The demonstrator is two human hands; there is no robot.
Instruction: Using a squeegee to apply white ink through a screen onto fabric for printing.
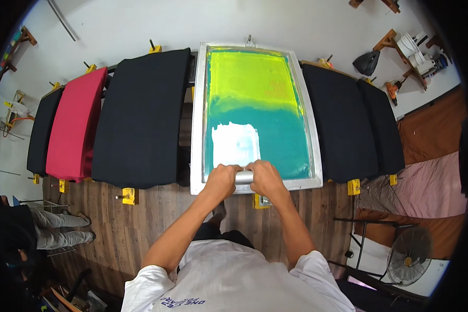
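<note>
My left hand (222, 180) and my right hand (265, 178) are closed side by side around a silver squeegee (243, 177). The squeegee lies across the near end of a screen printing frame (198, 125) with a metal rim. Just beyond my hands, a patch of white ink (235, 144) spreads over the left part of the teal mesh (283, 138). The far half of the screen is bright yellow-green (252, 73). My fingers hide the ends of the squeegee, and its blade is out of sight.
Left of the screen are a wide black garment-covered board (140, 114), a red one (75, 125) and another black one (44, 132). Two dark boards (340, 119) stand on the right. A person (62, 228) is at the lower left, a fan (410, 256) at the lower right.
</note>
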